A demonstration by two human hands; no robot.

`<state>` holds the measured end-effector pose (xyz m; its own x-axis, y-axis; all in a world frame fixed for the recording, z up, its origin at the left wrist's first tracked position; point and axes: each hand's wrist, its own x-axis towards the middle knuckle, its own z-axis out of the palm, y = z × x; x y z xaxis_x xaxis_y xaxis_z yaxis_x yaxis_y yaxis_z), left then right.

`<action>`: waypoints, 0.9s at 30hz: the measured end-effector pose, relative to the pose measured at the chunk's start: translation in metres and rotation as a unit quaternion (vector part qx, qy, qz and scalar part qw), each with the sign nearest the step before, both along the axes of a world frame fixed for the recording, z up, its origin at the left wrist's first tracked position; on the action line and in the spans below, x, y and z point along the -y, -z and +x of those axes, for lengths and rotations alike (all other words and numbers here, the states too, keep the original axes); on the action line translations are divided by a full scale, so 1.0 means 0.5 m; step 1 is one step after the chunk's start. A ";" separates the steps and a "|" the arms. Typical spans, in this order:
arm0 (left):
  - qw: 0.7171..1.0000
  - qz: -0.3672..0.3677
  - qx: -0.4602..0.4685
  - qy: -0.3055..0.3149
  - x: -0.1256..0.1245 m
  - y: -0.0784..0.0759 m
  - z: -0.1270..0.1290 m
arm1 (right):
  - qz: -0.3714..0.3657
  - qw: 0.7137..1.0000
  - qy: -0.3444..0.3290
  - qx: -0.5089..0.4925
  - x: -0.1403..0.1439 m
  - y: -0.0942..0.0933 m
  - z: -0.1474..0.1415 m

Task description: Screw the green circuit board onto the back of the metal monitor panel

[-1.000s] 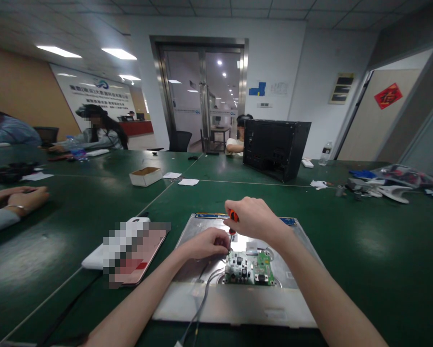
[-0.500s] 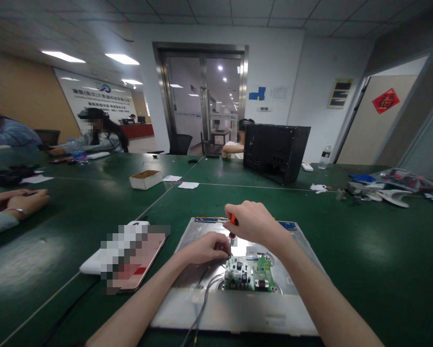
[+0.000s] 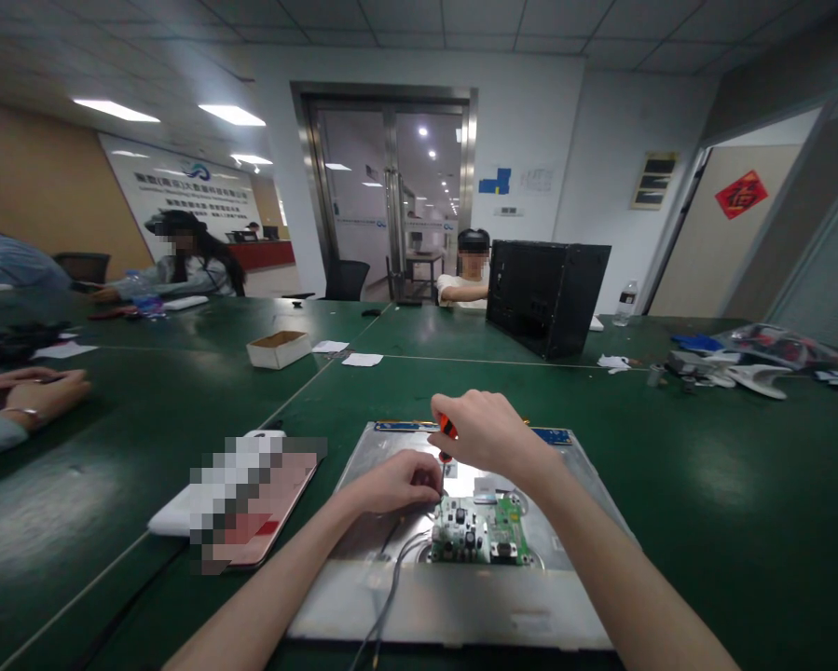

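My right hand is wrapped round the orange-and-black handle of a screwdriver, which stands upright with its shaft pointing down. Its tip meets the upper left corner of a green circuit board. Close beside that tip, my left hand is closed, with thumb and fingers pinched together; what lies between them is too small to make out. The board sits on the back of a flat silver display panel. Grey cables run from the board's left side toward the panel's near edge.
A white device and a pink phone lie left of the panel. Farther off are a small open box, paper slips and a black computer case. Another person's hands rest at the left; a person sits behind the case.
The computer case has turned and shifted slightly right, showing more of the person behind it. The view has moved slightly. My hands and the screwdriver keep nearly the same place on the board.
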<state>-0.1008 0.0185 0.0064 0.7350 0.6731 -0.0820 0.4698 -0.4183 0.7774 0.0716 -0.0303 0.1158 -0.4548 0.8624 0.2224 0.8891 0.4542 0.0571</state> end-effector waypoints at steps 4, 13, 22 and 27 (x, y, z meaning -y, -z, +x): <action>1.000 0.000 0.003 0.003 0.004 -0.003 0.001 | 0.000 1.000 -0.025 -0.015 0.005 0.002 0.002; 1.000 0.000 0.003 0.002 0.002 -0.004 0.001 | -0.009 1.000 0.002 0.006 0.004 -0.005 -0.002; 1.000 0.000 0.003 -0.006 0.003 -0.002 0.001 | -0.009 1.000 0.001 -0.018 0.002 0.000 -0.002; 1.000 0.001 0.004 -0.009 0.003 0.001 0.000 | -0.001 1.000 -0.008 -0.020 0.002 0.001 0.001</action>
